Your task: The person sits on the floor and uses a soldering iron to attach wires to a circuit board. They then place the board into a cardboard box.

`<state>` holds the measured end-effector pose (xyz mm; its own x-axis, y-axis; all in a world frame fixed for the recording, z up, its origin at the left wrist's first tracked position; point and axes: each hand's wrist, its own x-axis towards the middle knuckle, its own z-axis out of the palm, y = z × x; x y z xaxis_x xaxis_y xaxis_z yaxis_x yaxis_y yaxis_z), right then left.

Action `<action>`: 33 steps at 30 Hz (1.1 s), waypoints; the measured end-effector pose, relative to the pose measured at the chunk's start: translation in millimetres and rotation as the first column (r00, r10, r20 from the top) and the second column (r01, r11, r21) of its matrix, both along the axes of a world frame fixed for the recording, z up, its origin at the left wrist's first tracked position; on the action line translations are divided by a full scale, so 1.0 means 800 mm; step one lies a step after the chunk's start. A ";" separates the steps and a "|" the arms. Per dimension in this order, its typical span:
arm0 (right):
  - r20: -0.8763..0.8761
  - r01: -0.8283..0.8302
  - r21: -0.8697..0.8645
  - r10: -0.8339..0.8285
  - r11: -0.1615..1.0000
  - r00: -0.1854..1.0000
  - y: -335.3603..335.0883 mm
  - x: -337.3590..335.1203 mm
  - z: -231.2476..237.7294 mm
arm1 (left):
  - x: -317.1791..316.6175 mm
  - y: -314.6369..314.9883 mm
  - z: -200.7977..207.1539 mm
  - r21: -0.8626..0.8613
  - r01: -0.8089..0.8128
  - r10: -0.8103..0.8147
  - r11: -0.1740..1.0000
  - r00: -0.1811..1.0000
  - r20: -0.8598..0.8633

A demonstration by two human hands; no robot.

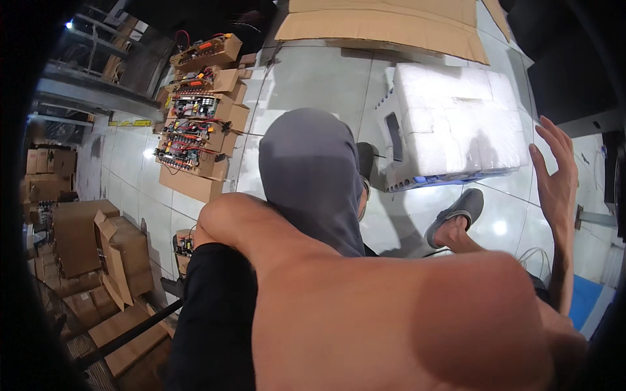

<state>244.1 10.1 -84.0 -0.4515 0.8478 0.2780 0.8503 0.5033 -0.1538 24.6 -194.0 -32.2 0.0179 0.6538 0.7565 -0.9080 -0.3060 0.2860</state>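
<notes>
My right hand (555,166) is raised at the right, its fingers apart and nothing in it. It is nearest to a large block of white foam pieces (456,111), which looks wrapped in clear film. The block's near side has a dark oblong opening (393,137) and a blue, holed lower edge. A bare arm (261,228) fills the lower foreground, very close and partly blurred; my left hand does not show. In the middle is a rounded shape in grey cloth (306,169), apparently a knee. A foot in a grey clog (460,215) stands just in front of the block.
At the left, several circuit boards with red and black wires (189,133) lie on cardboard boxes (195,184). More brown cartons (88,234) are stacked at the far left. Flattened cardboard (385,23) lies beyond the block on the tiled floor (319,78). Dark equipment (567,58) borders the right.
</notes>
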 end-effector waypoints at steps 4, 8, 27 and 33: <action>0.008 0.022 0.000 -0.022 1.000 1.000 0.003 0.004 0.001 | -0.006 0.008 -0.002 0.005 0.024 -0.024 1.000 1.000 -0.005; -0.024 -0.002 -0.006 0.002 1.000 1.000 0.004 0.005 -0.001 | -0.006 0.007 -0.002 0.005 0.021 -0.020 1.000 1.000 -0.021; 0.039 0.023 0.001 -0.023 1.000 0.999 0.007 0.012 -0.004 | -0.014 0.016 -0.004 -0.017 0.040 -0.042 0.999 0.997 -0.068; 0.042 0.028 -0.002 -0.028 1.000 0.999 0.008 0.013 -0.006 | -0.016 0.018 -0.004 -0.022 0.045 -0.047 0.999 0.996 -0.077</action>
<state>254.6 16.8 -88.8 -0.4390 0.8610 0.2569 0.8697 0.4790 -0.1193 11.8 -179.3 -35.2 0.1064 0.6657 0.7386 -0.8960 -0.2579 0.3615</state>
